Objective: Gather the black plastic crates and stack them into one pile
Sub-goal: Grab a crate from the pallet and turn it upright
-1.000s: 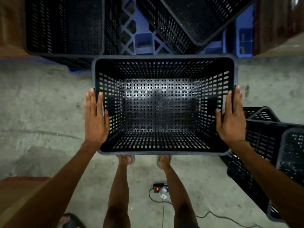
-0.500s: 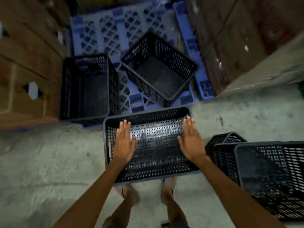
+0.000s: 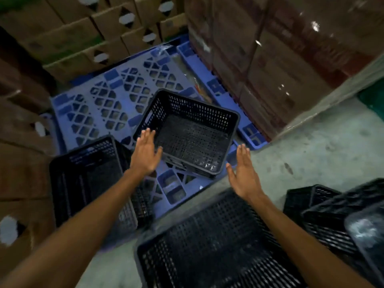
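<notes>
A black perforated crate (image 3: 193, 134) sits skewed on the blue pallet (image 3: 116, 100). My left hand (image 3: 145, 152) hovers flat and open at its near-left corner. My right hand (image 3: 243, 173) is open off its near-right corner, apart from it. Neither hand holds anything. Another black crate (image 3: 207, 246) stands on the floor right below my forearms. A third crate (image 3: 87, 175) rests at the pallet's near-left edge. More black crates (image 3: 324, 210) lie jumbled at the right.
Cardboard boxes (image 3: 79, 42) are stacked behind and left of the pallet. A tall shrink-wrapped stack of cartons (image 3: 280, 59) stands at the right. Bare concrete floor (image 3: 311, 146) lies between that stack and the right-hand crates.
My hands have let go of the crate on the floor and reached forward to the skewed crate on the pallet. The view has tilted up.
</notes>
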